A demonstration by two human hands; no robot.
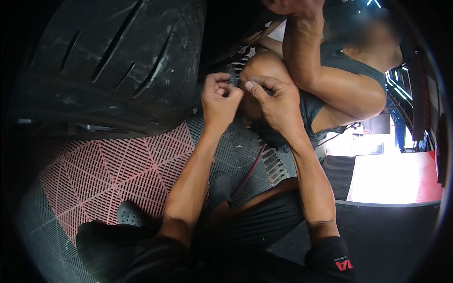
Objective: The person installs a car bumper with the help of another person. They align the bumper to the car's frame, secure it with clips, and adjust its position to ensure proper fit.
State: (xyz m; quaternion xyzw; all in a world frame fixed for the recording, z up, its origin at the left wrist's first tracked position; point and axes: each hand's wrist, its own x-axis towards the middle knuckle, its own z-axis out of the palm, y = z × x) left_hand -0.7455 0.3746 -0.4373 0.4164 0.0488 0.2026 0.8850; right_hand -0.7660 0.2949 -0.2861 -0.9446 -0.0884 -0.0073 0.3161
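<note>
My left hand (220, 104) is closed, its thumb and fingertips drawn together in a pinch. Facing it a short gap away, my right hand (279, 106) pinches with thumb and forefinger. Something small and thin seems to lie between the two sets of fingertips, too small to name. Both hands are raised in front of another person's bent knee (266, 66). To their left stands a large black tire (118, 61) with grooved tread and pale scuffs.
A person in a dark sleeveless top (351, 66) crouches close on the right, one forearm (302, 52) raised toward the dark area beside the tire. Red grid floor tiles (127, 170) and grey ones (231, 146) lie below, with a thin red hose (250, 172) across them.
</note>
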